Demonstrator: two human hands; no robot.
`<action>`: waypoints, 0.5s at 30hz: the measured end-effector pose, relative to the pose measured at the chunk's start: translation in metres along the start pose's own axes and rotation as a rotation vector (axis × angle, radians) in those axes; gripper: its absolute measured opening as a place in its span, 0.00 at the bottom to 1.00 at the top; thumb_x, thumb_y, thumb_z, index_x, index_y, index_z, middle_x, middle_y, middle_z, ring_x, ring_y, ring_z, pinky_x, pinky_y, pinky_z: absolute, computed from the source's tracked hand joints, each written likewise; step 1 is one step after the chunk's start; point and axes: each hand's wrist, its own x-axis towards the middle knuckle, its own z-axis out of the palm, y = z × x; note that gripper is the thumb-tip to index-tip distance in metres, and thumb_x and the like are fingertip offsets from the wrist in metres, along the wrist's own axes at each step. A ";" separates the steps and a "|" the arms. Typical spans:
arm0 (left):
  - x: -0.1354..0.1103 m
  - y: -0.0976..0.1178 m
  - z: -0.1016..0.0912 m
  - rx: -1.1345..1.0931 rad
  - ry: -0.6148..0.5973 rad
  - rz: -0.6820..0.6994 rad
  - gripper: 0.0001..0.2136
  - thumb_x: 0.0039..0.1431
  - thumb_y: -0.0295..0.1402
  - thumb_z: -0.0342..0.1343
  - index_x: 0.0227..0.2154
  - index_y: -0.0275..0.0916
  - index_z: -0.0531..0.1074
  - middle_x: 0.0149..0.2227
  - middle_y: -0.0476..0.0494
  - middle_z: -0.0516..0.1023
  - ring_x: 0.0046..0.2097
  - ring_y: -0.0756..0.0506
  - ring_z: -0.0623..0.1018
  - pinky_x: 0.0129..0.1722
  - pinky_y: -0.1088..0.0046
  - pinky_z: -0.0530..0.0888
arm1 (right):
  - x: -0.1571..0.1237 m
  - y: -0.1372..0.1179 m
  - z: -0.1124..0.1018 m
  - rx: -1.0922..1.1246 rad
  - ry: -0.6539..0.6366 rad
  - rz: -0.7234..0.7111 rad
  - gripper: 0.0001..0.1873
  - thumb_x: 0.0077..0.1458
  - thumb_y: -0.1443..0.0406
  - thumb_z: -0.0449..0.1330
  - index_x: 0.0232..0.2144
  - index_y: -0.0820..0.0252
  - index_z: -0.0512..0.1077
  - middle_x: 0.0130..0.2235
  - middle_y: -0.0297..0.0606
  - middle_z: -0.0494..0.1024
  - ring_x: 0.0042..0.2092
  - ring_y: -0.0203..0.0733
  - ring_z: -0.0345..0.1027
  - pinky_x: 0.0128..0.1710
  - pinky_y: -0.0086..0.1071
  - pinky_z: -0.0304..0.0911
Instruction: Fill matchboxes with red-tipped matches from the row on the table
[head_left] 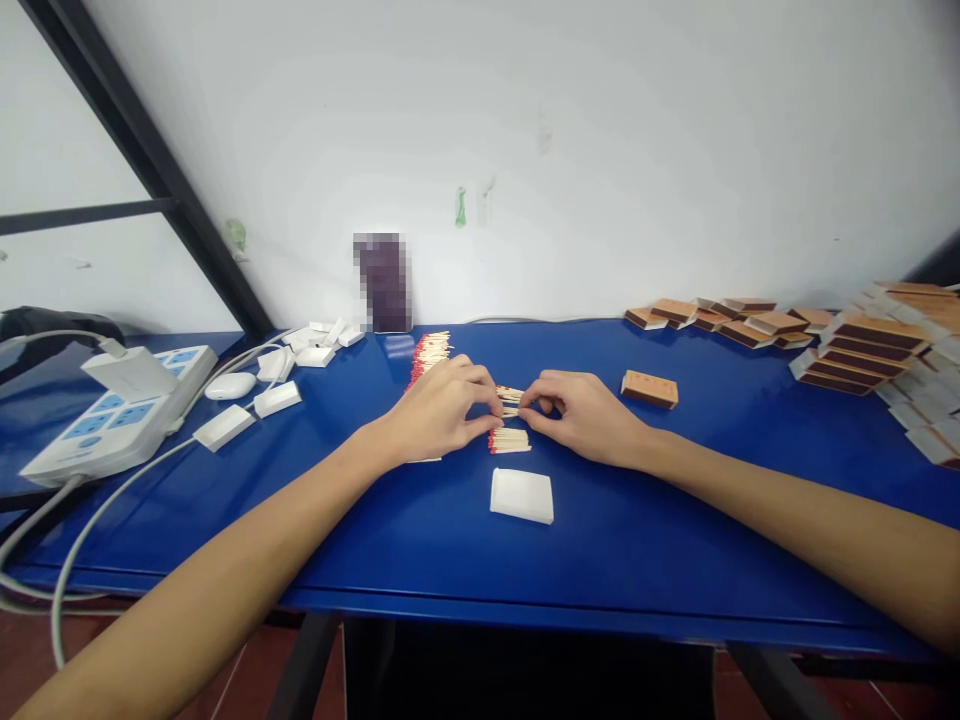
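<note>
My left hand (442, 410) and my right hand (589, 415) face each other over the middle of the blue table, fingers curled. Between their fingertips are several matches (511, 411), pinched from the red-head end on the left and the plain end on the right. Just below the fingertips, a small row of matches (510, 440) lies side by side, heads to the left. A longer pile of red-headed matches (432, 350) extends behind my left hand, which partly hides it. Closer to me rests a white matchbox tray (523, 496).
An orange matchbox (649, 389) lies to the right, with scattered matchboxes (750, 320) behind it and stacked matchboxes (862, 350) farther right. White trays (315, 352), cables and a power strip (120, 415) occupy the left. A blurred dark phone-like object (386, 285) leans on the wall.
</note>
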 end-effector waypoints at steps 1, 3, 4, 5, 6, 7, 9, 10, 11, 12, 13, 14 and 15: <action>0.000 -0.001 0.000 0.024 -0.011 -0.002 0.04 0.60 0.31 0.58 0.34 0.40 0.78 0.40 0.46 0.77 0.43 0.45 0.72 0.46 0.65 0.69 | 0.000 0.000 0.000 0.005 0.001 0.005 0.06 0.55 0.65 0.59 0.29 0.58 0.76 0.26 0.32 0.70 0.27 0.35 0.61 0.28 0.30 0.54; -0.001 -0.001 -0.001 0.051 -0.035 -0.014 0.04 0.60 0.30 0.58 0.35 0.40 0.78 0.40 0.46 0.76 0.42 0.45 0.72 0.44 0.67 0.69 | 0.001 0.001 0.000 0.011 0.005 0.012 0.07 0.55 0.65 0.58 0.29 0.58 0.76 0.26 0.32 0.71 0.27 0.35 0.61 0.29 0.30 0.55; -0.001 -0.001 -0.001 0.060 -0.049 -0.024 0.05 0.61 0.30 0.58 0.35 0.40 0.79 0.40 0.46 0.76 0.42 0.45 0.73 0.44 0.67 0.68 | 0.002 0.001 -0.001 0.013 0.005 0.013 0.08 0.56 0.65 0.58 0.29 0.58 0.77 0.25 0.32 0.71 0.27 0.35 0.61 0.29 0.30 0.55; -0.001 -0.001 0.000 0.070 -0.061 -0.037 0.05 0.61 0.30 0.57 0.36 0.41 0.79 0.40 0.46 0.76 0.41 0.45 0.73 0.43 0.68 0.68 | 0.002 0.001 -0.001 0.017 0.002 0.013 0.08 0.56 0.65 0.58 0.29 0.58 0.77 0.25 0.32 0.71 0.27 0.35 0.61 0.29 0.30 0.55; -0.001 0.000 0.000 0.080 -0.071 -0.051 0.06 0.61 0.30 0.57 0.36 0.41 0.79 0.40 0.46 0.76 0.41 0.46 0.73 0.42 0.69 0.68 | 0.002 0.001 -0.001 0.023 -0.002 0.013 0.08 0.57 0.65 0.58 0.29 0.58 0.77 0.25 0.32 0.71 0.27 0.35 0.61 0.29 0.31 0.54; 0.000 0.000 0.001 0.091 -0.075 -0.066 0.06 0.61 0.30 0.57 0.36 0.42 0.79 0.40 0.46 0.75 0.40 0.46 0.73 0.41 0.69 0.68 | 0.002 0.001 -0.001 0.032 -0.007 0.011 0.09 0.57 0.65 0.58 0.30 0.58 0.78 0.25 0.32 0.71 0.26 0.35 0.60 0.29 0.31 0.54; 0.000 0.001 0.002 0.116 -0.073 -0.095 0.06 0.61 0.32 0.58 0.37 0.42 0.79 0.38 0.46 0.75 0.39 0.46 0.74 0.39 0.70 0.67 | 0.001 0.000 -0.001 0.057 -0.017 -0.008 0.09 0.58 0.64 0.58 0.30 0.58 0.78 0.25 0.32 0.71 0.26 0.35 0.60 0.28 0.30 0.54; 0.000 0.002 0.003 0.128 -0.067 -0.107 0.06 0.62 0.33 0.58 0.37 0.42 0.79 0.38 0.46 0.74 0.38 0.47 0.74 0.39 0.69 0.66 | 0.001 -0.001 -0.002 0.070 -0.021 -0.024 0.10 0.58 0.63 0.57 0.31 0.58 0.78 0.25 0.32 0.71 0.26 0.35 0.60 0.28 0.30 0.54; 0.001 0.003 0.004 0.141 -0.061 -0.119 0.06 0.62 0.34 0.58 0.37 0.42 0.79 0.37 0.46 0.74 0.37 0.47 0.74 0.40 0.68 0.66 | 0.001 -0.002 -0.002 0.081 -0.020 -0.038 0.10 0.59 0.63 0.57 0.31 0.58 0.78 0.25 0.32 0.71 0.26 0.35 0.60 0.28 0.30 0.54; 0.001 0.003 0.004 0.156 -0.056 -0.132 0.07 0.62 0.35 0.58 0.37 0.41 0.79 0.36 0.47 0.74 0.36 0.47 0.74 0.42 0.66 0.65 | 0.001 -0.002 -0.002 0.085 -0.012 -0.046 0.11 0.60 0.62 0.56 0.31 0.58 0.78 0.25 0.32 0.71 0.26 0.35 0.60 0.28 0.31 0.55; 0.002 0.004 0.004 0.170 -0.053 -0.145 0.07 0.62 0.36 0.58 0.37 0.41 0.78 0.35 0.47 0.75 0.36 0.46 0.75 0.44 0.64 0.64 | 0.000 -0.003 -0.002 0.085 0.001 -0.044 0.12 0.60 0.62 0.56 0.31 0.58 0.77 0.25 0.32 0.71 0.26 0.35 0.60 0.28 0.31 0.55; 0.002 0.005 0.004 0.181 -0.049 -0.159 0.08 0.62 0.37 0.58 0.36 0.40 0.78 0.34 0.47 0.75 0.36 0.46 0.75 0.45 0.62 0.63 | 0.000 -0.003 -0.002 0.079 0.017 -0.035 0.12 0.61 0.62 0.55 0.31 0.58 0.77 0.25 0.32 0.71 0.26 0.35 0.61 0.28 0.31 0.55; 0.003 0.005 0.004 0.187 -0.046 -0.170 0.08 0.62 0.38 0.58 0.36 0.40 0.78 0.33 0.48 0.76 0.35 0.46 0.75 0.46 0.61 0.63 | 0.000 -0.003 -0.002 0.070 0.033 -0.021 0.13 0.61 0.62 0.54 0.31 0.58 0.77 0.25 0.33 0.72 0.26 0.36 0.61 0.28 0.31 0.55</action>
